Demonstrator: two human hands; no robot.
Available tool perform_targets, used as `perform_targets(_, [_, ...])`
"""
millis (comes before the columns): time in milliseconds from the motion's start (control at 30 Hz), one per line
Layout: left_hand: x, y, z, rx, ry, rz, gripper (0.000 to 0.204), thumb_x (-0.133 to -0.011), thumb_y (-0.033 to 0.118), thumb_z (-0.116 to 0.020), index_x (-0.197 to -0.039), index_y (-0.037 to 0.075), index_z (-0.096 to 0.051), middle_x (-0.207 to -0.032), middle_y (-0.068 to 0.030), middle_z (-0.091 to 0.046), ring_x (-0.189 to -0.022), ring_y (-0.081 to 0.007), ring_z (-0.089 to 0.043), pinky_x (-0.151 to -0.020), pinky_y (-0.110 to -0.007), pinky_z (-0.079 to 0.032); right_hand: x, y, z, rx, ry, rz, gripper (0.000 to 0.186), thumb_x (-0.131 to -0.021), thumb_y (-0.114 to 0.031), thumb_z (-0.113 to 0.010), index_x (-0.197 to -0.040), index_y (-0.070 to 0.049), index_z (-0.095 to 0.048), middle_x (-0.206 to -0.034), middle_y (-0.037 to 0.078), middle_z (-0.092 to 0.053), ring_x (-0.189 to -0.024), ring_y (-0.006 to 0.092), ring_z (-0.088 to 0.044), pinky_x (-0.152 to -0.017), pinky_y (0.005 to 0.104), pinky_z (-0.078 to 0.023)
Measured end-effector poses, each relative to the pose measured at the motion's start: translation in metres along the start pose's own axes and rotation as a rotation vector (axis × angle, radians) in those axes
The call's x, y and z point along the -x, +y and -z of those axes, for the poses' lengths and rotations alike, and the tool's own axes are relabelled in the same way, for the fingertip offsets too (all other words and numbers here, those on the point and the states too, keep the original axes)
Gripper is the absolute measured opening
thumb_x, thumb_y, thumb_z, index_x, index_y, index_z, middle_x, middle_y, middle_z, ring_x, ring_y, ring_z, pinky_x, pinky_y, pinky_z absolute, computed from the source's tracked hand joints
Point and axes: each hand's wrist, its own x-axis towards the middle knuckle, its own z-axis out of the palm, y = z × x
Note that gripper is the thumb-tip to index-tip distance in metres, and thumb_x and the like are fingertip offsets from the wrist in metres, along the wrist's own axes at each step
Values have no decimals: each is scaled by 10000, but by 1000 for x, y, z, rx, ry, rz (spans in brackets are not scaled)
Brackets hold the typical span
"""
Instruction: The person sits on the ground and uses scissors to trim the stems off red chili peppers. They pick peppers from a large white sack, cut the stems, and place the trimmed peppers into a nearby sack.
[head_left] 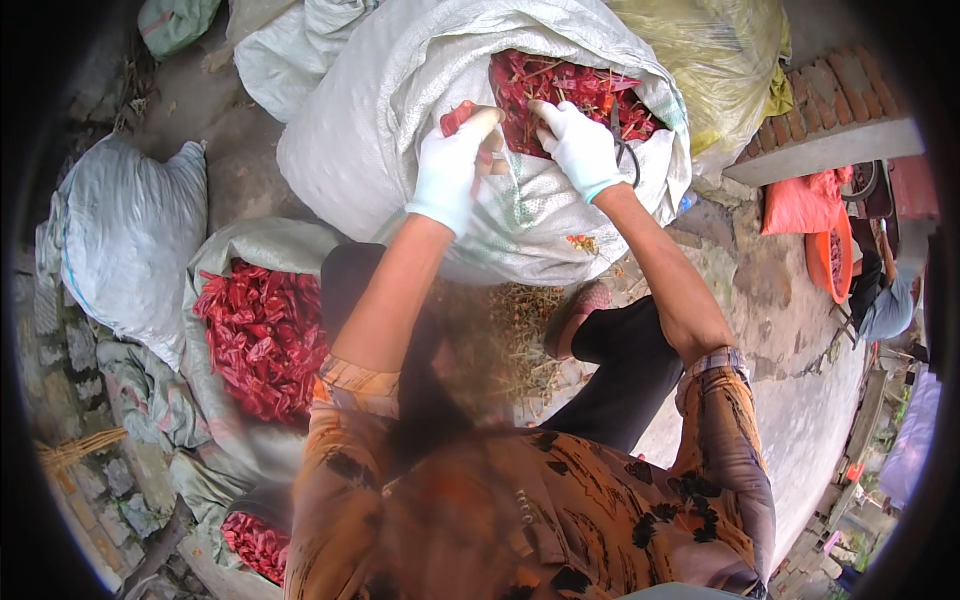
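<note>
Head view, stained ground (765,275), brick ledge (825,100), red chilies (578,82), white sack (345,135)

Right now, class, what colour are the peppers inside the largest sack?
The peppers are red, showing best in the head view.

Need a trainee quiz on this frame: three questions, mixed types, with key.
1. True or false: the left hand and right hand both wear white gloves.
2. Where is the orange basin? A) lower left of the picture; B) right side of the picture; C) between the two hands.
3. Fill in: the large white sack at the hands holds red ____.

Key: 1 true; 2 B; 3 chillies.
</note>
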Motion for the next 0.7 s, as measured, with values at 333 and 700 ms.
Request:
perform_targets(333, [-1,-13,-12,-402,-154,-338,365,-902,177,-621,-1204,-25,-585,-956,-82,-662,-851,-139,-645,-760,-247,-504,-8,-17,66,-1058,-53,-558,276,-951,-274,-577,-1090,-60,-683,-737,-33,-605,-602,34,-492,-523,208,-404])
perform_targets(700, [13,-21,-26,-830,-273,-397,306,-883,202,-630,-1120,12,-585,-1018,-200,-649,-959,-324,-640,-830,-375,-489,36,-47,89,-621,50,-387,291,-923,-276,-613,-969,7,-660,-758,56,-648,-652,116,-560,-624,282,-457])
